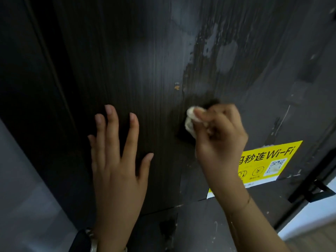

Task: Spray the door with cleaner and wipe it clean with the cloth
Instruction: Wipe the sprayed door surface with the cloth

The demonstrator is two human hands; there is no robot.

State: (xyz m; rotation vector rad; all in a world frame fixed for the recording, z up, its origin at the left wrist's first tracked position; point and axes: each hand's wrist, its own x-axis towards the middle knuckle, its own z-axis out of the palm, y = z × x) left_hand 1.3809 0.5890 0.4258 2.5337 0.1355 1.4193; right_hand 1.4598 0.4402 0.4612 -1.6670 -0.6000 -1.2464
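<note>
A single wide-angle view from a camera worn on the person's head, looking forward and slightly down at a dark door (pixel 138 70) that fills almost the whole frame at very close range. Both forearms enter from the bottom edge, the left hand (pixel 116 160) left of centre and the right hand (pixel 220 139) right of centre, both against the door. The wide lens bends straight edges near the borders. A strip of pale wall (pixel 27 197) shows at lower left. There is no second view to compare.
</note>
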